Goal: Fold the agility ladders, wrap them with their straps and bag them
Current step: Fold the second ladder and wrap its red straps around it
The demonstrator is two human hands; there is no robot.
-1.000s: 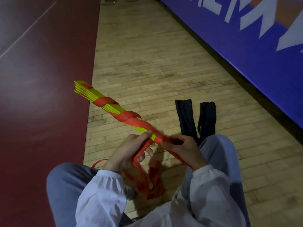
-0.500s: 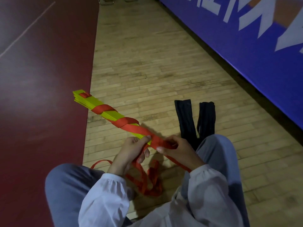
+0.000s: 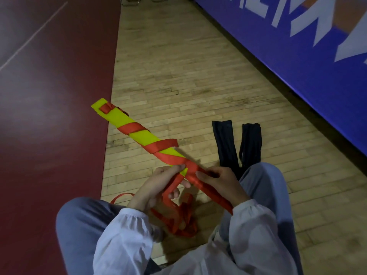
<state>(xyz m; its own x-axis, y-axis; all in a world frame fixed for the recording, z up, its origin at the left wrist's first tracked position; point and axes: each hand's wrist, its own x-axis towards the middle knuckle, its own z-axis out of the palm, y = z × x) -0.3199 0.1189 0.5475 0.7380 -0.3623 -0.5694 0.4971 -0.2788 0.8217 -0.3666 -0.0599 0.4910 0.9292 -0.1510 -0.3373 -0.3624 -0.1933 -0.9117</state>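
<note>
- Left hand [image 3: 158, 187] has its grip closed round the near end of the ladder bundle [image 3: 139, 133]. One fingertip [image 3: 181, 167] presses on the yellow top, the lower fingers curl beneath, and a run of red strap [image 3: 164, 145] passes down between them.
- Right hand [image 3: 220, 182] has its grip closed on the same strap just beside the left hand, fingers curled over the band. From under it the band runs straight toward the right wrist.
- Held clear of the wooden floor [image 3: 178, 76] above the person's lap, the bundle slants away to the left. Its far end is over the edge of the dark red flooring [image 3: 49, 126].
- Done, as far as I can judge: the rungs of this ladder are stacked flat, so its folding looks finished. The strap already spirals in a few slanting turns from the far end down to the hands.
- Left to do: a loose strap heap [image 3: 182, 223] lies on the floor between the knees, so a good deal of winding probably remains. After that come securing the end and bagging.
- Two black bags [image 3: 224, 143] lie flat and limp just beyond the right knee, seemingly empty. No other ladder is in view.
- Rungs: flat, stiff-looking yellow strips with squared ends and a smooth matt face.
- Strap: flat, soft webbing that twists and folds over itself, with a small loop at the bundle's far end.
- Bags: long, thin, creased cloth.
- Floor: narrow pale boards, scuffed in places, beside a blue wall panel [image 3: 297, 46] with white lettering.
</note>
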